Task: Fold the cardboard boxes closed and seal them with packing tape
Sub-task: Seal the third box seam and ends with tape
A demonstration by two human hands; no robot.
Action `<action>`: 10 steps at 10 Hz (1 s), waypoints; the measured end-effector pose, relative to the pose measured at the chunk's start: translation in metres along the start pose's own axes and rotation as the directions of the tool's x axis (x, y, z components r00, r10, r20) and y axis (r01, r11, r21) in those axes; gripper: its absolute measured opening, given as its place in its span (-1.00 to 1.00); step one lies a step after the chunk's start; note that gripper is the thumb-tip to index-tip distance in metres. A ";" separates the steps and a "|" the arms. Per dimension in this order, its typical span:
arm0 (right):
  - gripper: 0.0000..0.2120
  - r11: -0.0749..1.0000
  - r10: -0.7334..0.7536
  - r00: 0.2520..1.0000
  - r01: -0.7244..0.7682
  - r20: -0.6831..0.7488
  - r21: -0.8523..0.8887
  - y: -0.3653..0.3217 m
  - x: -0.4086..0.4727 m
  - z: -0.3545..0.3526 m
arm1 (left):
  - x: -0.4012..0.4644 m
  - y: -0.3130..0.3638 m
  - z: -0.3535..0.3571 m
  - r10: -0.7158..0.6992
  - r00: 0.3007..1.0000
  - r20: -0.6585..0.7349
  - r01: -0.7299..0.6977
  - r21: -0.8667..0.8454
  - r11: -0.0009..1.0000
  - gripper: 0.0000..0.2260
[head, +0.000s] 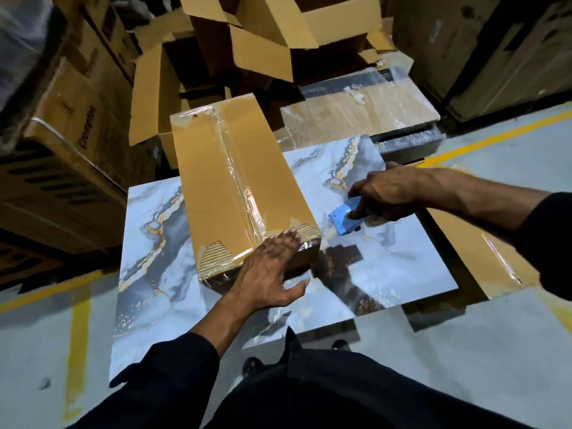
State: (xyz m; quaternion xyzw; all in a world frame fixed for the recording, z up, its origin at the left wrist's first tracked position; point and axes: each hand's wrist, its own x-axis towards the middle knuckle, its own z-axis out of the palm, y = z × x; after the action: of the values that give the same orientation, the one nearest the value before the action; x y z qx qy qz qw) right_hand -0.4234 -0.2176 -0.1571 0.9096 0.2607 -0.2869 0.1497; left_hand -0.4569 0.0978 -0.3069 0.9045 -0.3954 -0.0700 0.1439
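- Left hand [272, 267]: fingers flat, pressing tape onto the near end of the cardboard box [244, 187].
- Right hand [382, 193]: beside it, gripping the blue tape dispenser [345, 219].
- Seam appears sealed; next, likely another box.

The sealed box [238, 187] lies long across the marble-patterned bench [387, 267] and blocks its middle. Left of the box, a bare strip of bench runs toward the near corner, open to a reach from the person's side. Right of the box, bare bench spreads wide, broken only by the blue tape dispenser [346, 219] just beside the box's near right corner. Beyond the box's far end, open cartons [247, 41] crowd close and close off that side. Left of the box, past the bench edge, stacked printed cartons [71, 144] wall in the space. Right of the box, off the bench edge, a flat taped carton [483, 261] lies low.
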 end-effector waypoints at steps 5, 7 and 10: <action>-0.72 0.990 0.079 0.997 -0.077 -0.006 0.114 -0.010 0.052 0.061 | 0.009 0.015 -0.016 -0.100 0.995 0.013 0.099 0.059 0.993 -0.26; -0.78 0.979 0.055 0.994 -0.034 -0.099 0.203 0.005 0.017 0.150 | 0.030 0.017 -0.031 -0.007 0.999 -0.046 0.016 0.190 0.982 -0.38; -0.69 0.762 0.082 0.973 0.079 -0.217 0.642 0.035 0.032 0.199 | 0.121 0.028 -0.041 0.137 0.911 0.388 -0.298 0.392 0.871 -0.08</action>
State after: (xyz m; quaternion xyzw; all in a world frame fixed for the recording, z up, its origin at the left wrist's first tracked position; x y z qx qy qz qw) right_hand -0.4698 -0.3174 -0.3298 0.9326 0.1607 -0.2505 -0.2044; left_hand -0.3844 -0.0013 -0.2602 0.8351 -0.5207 -0.1201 -0.1305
